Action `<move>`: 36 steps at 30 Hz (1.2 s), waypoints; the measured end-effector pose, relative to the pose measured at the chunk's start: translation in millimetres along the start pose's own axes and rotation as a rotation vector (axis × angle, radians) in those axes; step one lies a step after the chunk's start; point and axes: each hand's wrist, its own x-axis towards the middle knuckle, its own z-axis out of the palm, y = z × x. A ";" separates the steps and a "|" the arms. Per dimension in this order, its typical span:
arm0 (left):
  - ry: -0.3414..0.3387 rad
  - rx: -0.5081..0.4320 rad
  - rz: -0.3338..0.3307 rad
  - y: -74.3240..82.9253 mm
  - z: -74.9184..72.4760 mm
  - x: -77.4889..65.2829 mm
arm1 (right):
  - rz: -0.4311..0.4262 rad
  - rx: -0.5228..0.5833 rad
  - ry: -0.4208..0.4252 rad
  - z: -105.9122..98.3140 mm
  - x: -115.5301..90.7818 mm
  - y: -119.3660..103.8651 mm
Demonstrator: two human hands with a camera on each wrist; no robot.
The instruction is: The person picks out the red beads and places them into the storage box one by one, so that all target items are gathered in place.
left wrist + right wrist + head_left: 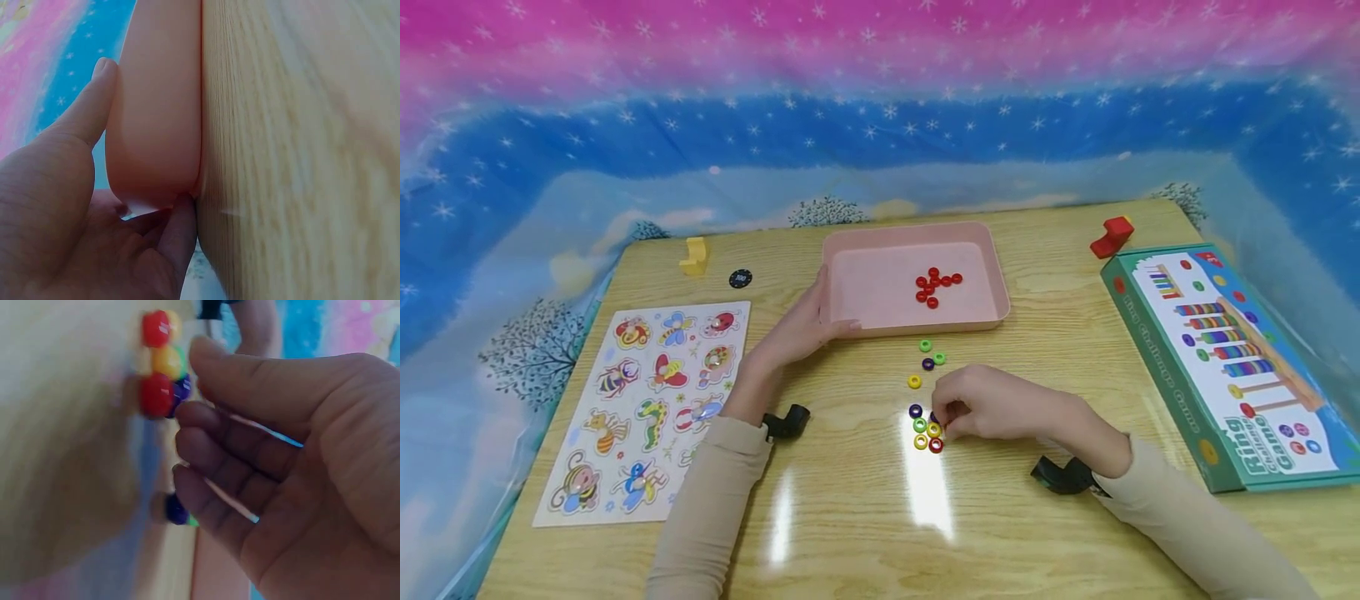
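Observation:
A pink tray [917, 330] stands on the table with several red rings [931, 283] in it. My left hand [801, 321] grips its front left corner, thumb along the front wall and fingers around the side. In the left wrist view the thumb lies against the tray wall [156, 106] and fingertips reach its bottom edge. My right hand [985, 404] is at a small cluster of rings, partly covering it. In the right wrist view its thumb and bent forefinger stand apart beside a red ring [156, 395], a yellow ring [167, 361] and a purple ring [181, 387].
Green rings [926, 345], a purple ring [928, 364] and a yellow ring [914, 381] lie between cluster and tray. An insect picture board [647, 375] lies left, a ring game box [1247, 367] right. Farther back are a yellow block [695, 256], a black chip [741, 278] and a red block [1111, 237].

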 end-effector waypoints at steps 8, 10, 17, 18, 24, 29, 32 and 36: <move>0.001 0.011 -0.001 -0.6 -0.2 -0.4 | 0.028 -0.116 0.001 9.4 -3.9 -1.3; 0.001 0.005 -0.002 -0.8 0.2 -0.6 | 0.032 -0.117 0.001 9.2 -4.2 -1.4; 0.003 0.006 -0.002 0.7 0.5 -1.9 | 0.020 -0.104 0.006 9.6 -4.3 -1.0; 0.005 0.011 -0.003 1.1 0.6 -2.0 | 0.018 -0.101 0.005 9.9 -4.0 -0.5; 0.008 0.012 -0.007 1.2 1.2 -2.0 | 0.038 -0.052 0.014 2.7 -1.6 -0.3; -0.002 0.013 -0.022 1.3 0.4 -1.7 | 0.037 -0.012 0.131 -22.0 5.2 1.4; -0.008 0.009 -0.038 1.2 0.0 -1.7 | 0.000 0.024 0.208 -35.9 14.3 9.2; 0.000 -0.003 -0.036 0.1 -0.4 -1.9 | -0.008 0.071 0.311 -50.6 34.2 25.0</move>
